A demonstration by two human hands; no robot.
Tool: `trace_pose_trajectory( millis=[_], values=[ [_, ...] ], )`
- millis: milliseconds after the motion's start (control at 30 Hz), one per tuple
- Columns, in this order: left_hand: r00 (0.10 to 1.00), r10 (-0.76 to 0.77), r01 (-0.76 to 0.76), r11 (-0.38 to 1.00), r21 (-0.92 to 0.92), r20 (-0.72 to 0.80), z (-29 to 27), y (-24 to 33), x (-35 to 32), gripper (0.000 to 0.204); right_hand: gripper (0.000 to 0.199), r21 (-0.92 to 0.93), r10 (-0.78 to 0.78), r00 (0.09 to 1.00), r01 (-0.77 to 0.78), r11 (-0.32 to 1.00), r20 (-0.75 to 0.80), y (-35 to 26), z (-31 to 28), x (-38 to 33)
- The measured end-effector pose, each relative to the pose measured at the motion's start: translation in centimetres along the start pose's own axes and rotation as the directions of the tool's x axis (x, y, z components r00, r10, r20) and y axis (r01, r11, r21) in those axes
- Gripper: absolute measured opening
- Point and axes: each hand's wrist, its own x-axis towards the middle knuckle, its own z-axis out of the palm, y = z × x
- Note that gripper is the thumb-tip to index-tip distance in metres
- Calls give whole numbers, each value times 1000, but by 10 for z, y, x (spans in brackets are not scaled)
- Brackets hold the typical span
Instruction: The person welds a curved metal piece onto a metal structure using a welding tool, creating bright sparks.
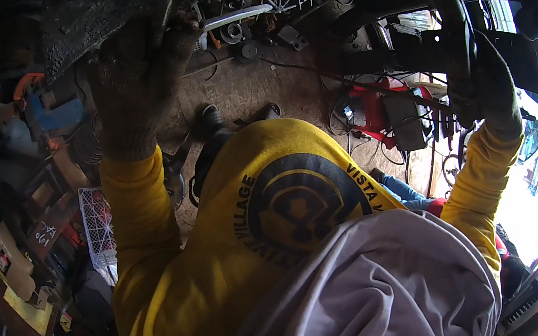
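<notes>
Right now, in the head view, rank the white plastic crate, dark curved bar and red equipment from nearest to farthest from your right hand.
From the right hand:
1. Dark curved bar: immediately left of it.
2. Red equipment: farther left, in the picture's right half.
3. White plastic crate: far left.

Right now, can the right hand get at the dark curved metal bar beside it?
Probably yes: the right hand is right alongside the dark curved metal bar, with nothing visible between them. Its grip is too shadowed to tell whether it is closed.
</notes>
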Motion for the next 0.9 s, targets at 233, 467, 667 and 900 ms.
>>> trace_pose_trajectory(
  millis=[233, 467, 667, 900],
  values=[
    [999, -15, 15, 1000, 13, 42, -2, 0, 0, 35, 32, 400, 276, 948, -318, 860, 160, -5, 4, 12],
    [979, 201, -196, 971, 135, -26, 3, -7, 0, 33, 50, 6, 202, 932, -210, 978, -302, -3, 22, 10],
    [978, 209, -210, 971, 115, 20, -4, -7, 5, 33, 39, -287, 125, 984, -158, 945, -130, -13, 13, 12],
    [994, -38, 46, 996, -81, 100, -12, 7, 8, 34, 44, -533, -30, 994, 83, 842, 107, -24, -1, 12]
  ],
)
